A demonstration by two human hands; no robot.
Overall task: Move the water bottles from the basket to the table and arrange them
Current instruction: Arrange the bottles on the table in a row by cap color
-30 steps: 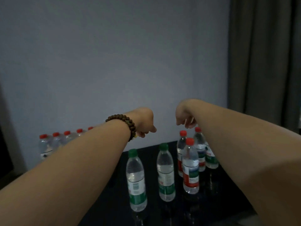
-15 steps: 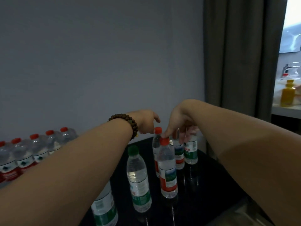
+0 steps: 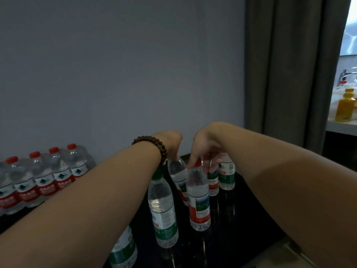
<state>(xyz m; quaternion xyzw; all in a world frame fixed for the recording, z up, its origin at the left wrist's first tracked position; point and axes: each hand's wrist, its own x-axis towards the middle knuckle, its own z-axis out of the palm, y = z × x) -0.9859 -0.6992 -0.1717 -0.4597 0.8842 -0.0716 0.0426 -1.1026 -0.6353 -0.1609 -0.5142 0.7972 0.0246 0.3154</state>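
**Desk:** Hands?

**Me:** Both are out over the far end of the black counter (image 3: pixel 245 219). The left hand (image 3: pixel 168 145) has its fingers curled down over the top of the leaning bottle (image 3: pixel 176 172), and the cap is hidden under them. The right hand (image 3: pixel 204 149) pinches the cap of the red-label bottle (image 3: pixel 199 202) between thumb and forefinger, other fingers loose.

**Desk:** Axes?

**Me:** The red-label bottle is upright, straight below the right hand. The leaning bottle tips its top left, toward the left hand. Its base runs right, behind the red-label bottle. Their shoulders look to be touching, though I can't be sure.

**Desk:** What does the next move hang on?

**Me:** That tilt, I'd say. The left hand is the nearer one to that neck, so righting it means swinging the top rightward over the base. The green-cap bottle (image 3: pixel 163 207) stands just under the left wrist and could get clipped.

**Desk:** Anything else?

**Me:** The rear bottles (image 3: pixel 227 176) stand upright just behind the right hand. A green-label bottle (image 3: pixel 123 250) is at the near edge. A wrapped pack (image 3: pixel 42 176) sits left by the wall. I can't see a basket.
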